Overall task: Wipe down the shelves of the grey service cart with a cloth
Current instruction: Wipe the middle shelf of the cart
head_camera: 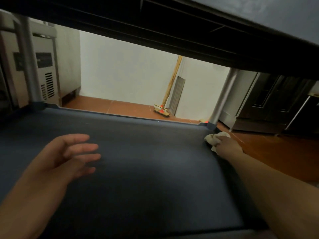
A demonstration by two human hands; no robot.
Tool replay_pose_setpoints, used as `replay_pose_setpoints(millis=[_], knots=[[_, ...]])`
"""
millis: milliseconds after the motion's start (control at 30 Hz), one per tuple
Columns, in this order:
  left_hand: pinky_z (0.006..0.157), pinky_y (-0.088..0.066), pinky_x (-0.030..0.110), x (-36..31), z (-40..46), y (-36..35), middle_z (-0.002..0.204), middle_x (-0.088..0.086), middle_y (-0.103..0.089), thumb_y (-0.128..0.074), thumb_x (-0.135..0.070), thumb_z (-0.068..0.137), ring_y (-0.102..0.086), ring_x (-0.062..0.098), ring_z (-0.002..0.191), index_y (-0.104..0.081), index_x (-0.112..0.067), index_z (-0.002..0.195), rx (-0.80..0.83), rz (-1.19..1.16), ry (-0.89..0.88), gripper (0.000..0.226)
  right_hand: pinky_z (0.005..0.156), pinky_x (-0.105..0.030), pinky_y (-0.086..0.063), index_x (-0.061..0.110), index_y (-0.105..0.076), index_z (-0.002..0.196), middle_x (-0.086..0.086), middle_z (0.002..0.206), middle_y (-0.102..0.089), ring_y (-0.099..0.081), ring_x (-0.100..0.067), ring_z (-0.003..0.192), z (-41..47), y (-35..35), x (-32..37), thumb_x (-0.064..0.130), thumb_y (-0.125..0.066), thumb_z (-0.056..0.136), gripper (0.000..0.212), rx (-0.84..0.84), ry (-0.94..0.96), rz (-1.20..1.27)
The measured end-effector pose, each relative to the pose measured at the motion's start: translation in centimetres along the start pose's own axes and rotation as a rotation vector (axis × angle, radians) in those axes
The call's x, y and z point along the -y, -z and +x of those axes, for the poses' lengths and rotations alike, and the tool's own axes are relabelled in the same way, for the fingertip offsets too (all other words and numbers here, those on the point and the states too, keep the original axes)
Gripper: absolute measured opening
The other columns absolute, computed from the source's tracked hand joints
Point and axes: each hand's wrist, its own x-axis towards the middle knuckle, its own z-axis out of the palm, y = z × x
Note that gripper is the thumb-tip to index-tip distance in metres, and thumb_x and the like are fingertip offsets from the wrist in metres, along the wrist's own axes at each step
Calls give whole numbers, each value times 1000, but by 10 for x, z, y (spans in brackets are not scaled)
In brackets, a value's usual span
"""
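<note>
Cloth [217, 138] bunched in right hand [227, 144] at shelf [146, 169] corner; left hand [69, 152] hovers, fingers spread.

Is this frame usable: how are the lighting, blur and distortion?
Head view: dim under the upper shelf; the dark grey cart shelf reads murky, the white wall behind bright. The left hand is motion-blurred, the crumpled white cloth soft. Wide-angle bending curves the shelf edges.

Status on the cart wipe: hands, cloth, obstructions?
Left hand open, over the dark grey cart shelf. Right hand grips the crumpled white cloth at the shelf's far right corner. Nothing on the shelf in the way.
</note>
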Motion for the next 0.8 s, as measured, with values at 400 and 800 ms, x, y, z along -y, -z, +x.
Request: replay_pose_setpoints(millis=[400, 800], knots=[[66, -60, 28, -40, -8, 49, 99, -2, -73, -70, -17, 72, -72, 15, 91, -64, -32, 99, -98, 28, -83, 32, 103, -37, -41, 24, -53, 138, -7, 137, -58, -54, -30, 124, -44, -22, 141, 21, -56, 93, 45, -35, 92, 181], [83, -55, 40, -69, -29, 149, 100, -4, -68, -49, 4, 89, -68, 14, 93, -59, -35, 102, -349, 130, -24, 42, 102, -40, -43, 25, -49, 140, -7, 129, -62, -57, -29, 120, -146, -62, 411, 22, -65, 90, 53, 112, 442, 227]])
